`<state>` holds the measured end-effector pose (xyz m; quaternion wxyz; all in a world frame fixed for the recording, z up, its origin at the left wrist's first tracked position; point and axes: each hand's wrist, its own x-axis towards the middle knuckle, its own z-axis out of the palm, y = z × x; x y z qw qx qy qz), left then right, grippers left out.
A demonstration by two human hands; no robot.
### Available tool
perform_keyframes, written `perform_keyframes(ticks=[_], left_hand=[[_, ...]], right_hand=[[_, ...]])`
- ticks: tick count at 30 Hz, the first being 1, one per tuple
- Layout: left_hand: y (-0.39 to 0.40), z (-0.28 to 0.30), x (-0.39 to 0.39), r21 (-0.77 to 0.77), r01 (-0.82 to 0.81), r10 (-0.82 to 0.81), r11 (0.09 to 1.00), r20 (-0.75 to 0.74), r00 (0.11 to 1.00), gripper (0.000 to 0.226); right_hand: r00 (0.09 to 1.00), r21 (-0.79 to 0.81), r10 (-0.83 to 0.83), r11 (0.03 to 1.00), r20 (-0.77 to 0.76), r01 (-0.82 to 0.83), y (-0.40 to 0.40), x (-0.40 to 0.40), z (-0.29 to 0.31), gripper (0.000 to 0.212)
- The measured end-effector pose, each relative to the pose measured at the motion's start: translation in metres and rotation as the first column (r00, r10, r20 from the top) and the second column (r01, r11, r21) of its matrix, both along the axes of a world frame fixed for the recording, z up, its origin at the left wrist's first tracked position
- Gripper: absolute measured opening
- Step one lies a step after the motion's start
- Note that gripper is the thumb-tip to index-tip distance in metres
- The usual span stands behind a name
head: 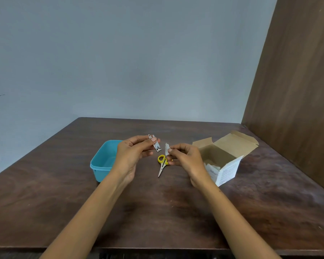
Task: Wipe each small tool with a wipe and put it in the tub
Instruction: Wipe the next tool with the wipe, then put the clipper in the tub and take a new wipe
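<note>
Dark table (176, 212), silver clipper (155, 144)

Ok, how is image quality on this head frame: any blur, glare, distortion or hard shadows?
Head view: lighting soft and even, only faint shadows under the arms on the table; wide-angle bending shows in the slanted wooden panel; nail clipper and wipe are small and slightly soft; scissors readable; no strong glare.
</note>
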<state>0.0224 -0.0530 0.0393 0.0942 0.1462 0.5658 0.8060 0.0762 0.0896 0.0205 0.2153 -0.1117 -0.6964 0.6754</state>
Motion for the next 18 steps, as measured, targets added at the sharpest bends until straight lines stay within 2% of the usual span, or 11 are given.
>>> perform_keyframes(ticks=[7,12,15,18], left_hand=[[-0.052,0.024,-0.028,-0.176,-0.105,0.094,0.979,-0.074,0.993,0.011],[-0.069,0.028,-0.050,-0.337,-0.158,0.125,0.928,-0.116,0.985,0.016],[-0.073,0.026,-0.061,-0.463,-0.191,0.120,0.865,-0.178,0.977,0.016],[-0.073,0.022,-0.071,-0.627,-0.203,0.068,0.752,-0.232,0.970,0.017]], right_hand=[[0.998,0.141,0.048,0.989,-0.029,-0.044,-0.018,-0.013,0.002,0.022],[0.997,0.231,0.071,0.971,-0.022,-0.064,-0.028,-0.019,-0.010,0.015],[0.998,0.290,0.068,0.955,-0.016,-0.060,-0.028,-0.021,-0.014,0.013],[0.999,0.318,0.046,0.947,-0.021,-0.037,-0.024,-0.023,-0.016,0.014]])
